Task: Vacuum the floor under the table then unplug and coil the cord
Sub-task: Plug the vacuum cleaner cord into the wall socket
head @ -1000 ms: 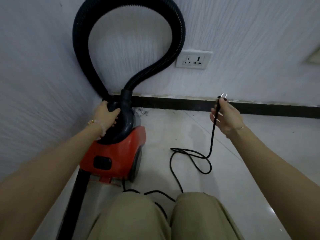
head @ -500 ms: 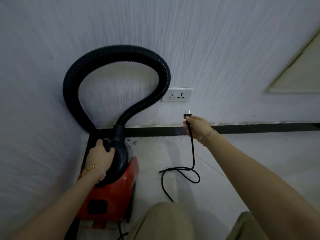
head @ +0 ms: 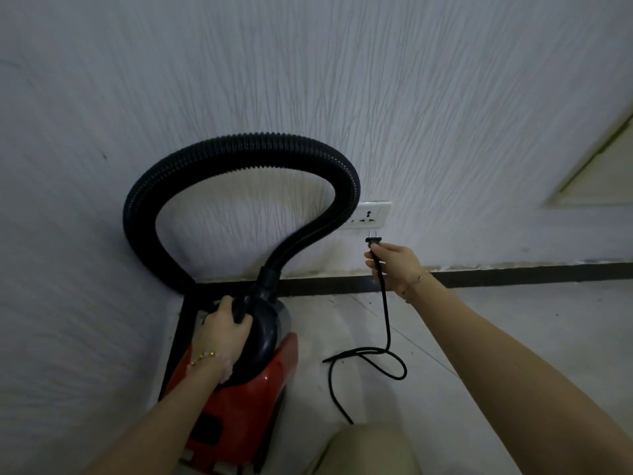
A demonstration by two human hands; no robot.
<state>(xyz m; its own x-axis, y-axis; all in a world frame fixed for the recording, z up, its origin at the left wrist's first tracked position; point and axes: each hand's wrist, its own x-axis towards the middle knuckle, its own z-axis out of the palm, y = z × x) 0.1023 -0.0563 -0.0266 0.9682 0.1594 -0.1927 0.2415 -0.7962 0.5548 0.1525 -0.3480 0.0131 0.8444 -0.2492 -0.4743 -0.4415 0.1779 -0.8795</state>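
I am noting the ribbed black hose (head: 239, 145) arching up the textured white wall (head: 445, 97) and covering the left edge of the wall socket (head: 373, 214). The right hand (head: 397, 265) fingers are pinching the round black cord (head: 387, 323) just under the two-pin plug (head: 373, 240), which is sitting just below the socket, apart from it. The cord is trailing in a loose loop over the glossy floor (head: 342, 323). The left hand (head: 222, 334) is gripping the dark top of the red vacuum cleaner (head: 253, 399), which is standing by the black skirting (head: 513, 274).
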